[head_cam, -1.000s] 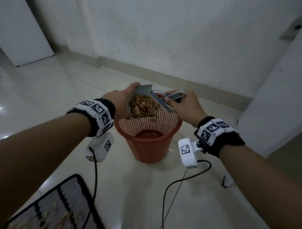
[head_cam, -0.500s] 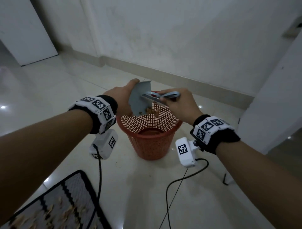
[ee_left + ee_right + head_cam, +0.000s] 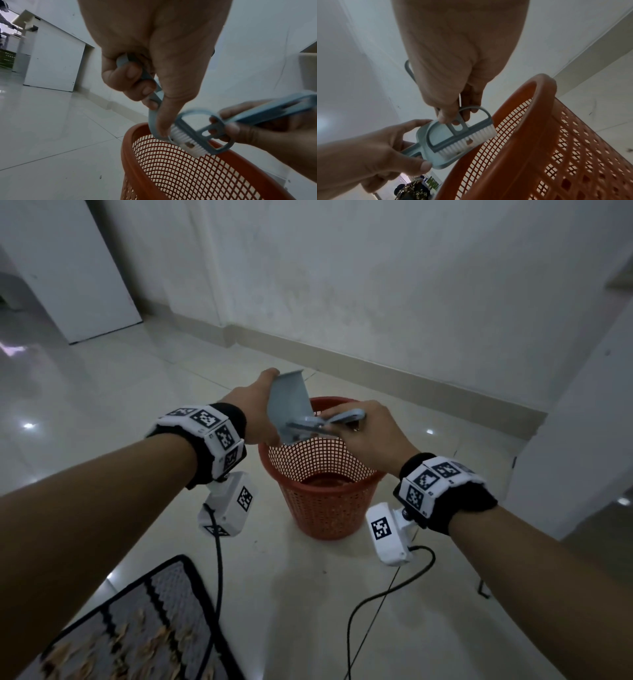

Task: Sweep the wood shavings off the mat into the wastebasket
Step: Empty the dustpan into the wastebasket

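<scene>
L hand (image 3: 251, 419) tips dustpan (image 3: 289, 409); R hand (image 3: 368, 433) grips brush (image 3: 462, 136).

Wastebasket (image 3: 322, 501) orange-red, square mesh. Dustpan (image 3: 289, 405) pale blue-grey. Brush (image 3: 462, 136) darker blue-grey, white bristles. Mat (image 3: 144, 628) grey, black zigzag bands, black border; shavings (image 3: 113, 648) seemingly tan.

The wastebasket (image 3: 322, 501) mouth is partly covered by the tilted dustpan (image 3: 289, 405) and brush (image 3: 329, 424) (both held just above the rim). Bare floor (image 3: 291, 604) is left between wastebasket and mat (image 3: 137, 628), crossed by two cables (image 3: 363, 607).
</scene>
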Demonstrator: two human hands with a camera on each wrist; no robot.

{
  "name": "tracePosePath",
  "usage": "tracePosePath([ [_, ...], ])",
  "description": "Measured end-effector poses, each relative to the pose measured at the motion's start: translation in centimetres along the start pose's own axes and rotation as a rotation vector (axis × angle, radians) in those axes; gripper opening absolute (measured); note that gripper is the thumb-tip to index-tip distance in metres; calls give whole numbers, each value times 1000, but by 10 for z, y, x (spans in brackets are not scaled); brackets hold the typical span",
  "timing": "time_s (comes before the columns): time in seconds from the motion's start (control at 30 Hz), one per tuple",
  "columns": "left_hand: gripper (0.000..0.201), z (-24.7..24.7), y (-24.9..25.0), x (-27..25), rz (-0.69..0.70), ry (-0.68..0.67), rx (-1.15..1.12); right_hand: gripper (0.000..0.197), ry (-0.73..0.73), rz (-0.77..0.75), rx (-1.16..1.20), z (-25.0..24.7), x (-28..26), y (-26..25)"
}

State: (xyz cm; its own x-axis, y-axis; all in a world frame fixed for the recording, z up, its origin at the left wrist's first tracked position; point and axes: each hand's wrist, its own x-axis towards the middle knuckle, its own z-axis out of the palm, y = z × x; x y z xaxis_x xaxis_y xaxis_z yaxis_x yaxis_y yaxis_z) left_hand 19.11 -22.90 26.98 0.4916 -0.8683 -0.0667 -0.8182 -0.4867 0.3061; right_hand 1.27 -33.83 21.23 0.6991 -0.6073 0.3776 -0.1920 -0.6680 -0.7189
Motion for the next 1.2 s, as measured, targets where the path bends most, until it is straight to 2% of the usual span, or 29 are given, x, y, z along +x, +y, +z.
tracePosePath([
  [0.07,111,-3,-1,-1,-2,8,1,19,-35,4,-76,2,2,3],
  [0.13,111,-4,-2,-3,-19,13,6,20,3,39,-157,1,4,7],
  [0.23,108,-5,-4,-6,-42,1,-22,17,53,39,-86,-5,5,1],
  [0.33,105,-6,-3,-8,-46,-2,-42,15,-14,-9,-14,-6,3,-11],
  [0.4,107,-6,-4,-8,-54,19,-55,14,-40,28,-38,-1,5,-9],
  [0.47,108,-6,-5,-10,-66,21,-54,11,41,149,-30,3,9,2],
  [0.53,110,-6,-6,-13,-66,9,-49,8,145,273,76,3,14,13],
  [0.63,109,-5,-6,-19,-44,-3,-73,10,270,368,234,1,21,17],
  [0.73,111,-2,-2,-20,-3,4,-118,16,307,397,267,6,27,18],
  [0.8,112,2,3,-18,13,-4,-142,11,268,400,282,14,29,19],
  [0.83,113,4,6,-17,12,-14,-147,18,253,402,286,18,30,22],
  [0.9,115,9,10,-14,-5,-30,-139,28,265,406,279,25,31,26],
  [1.03,112,13,10,-10,-76,-79,-137,34,298,445,273,26,25,34],
  [1.2,108,18,8,-9,-80,-98,-108,18,344,433,254,19,18,36],
])
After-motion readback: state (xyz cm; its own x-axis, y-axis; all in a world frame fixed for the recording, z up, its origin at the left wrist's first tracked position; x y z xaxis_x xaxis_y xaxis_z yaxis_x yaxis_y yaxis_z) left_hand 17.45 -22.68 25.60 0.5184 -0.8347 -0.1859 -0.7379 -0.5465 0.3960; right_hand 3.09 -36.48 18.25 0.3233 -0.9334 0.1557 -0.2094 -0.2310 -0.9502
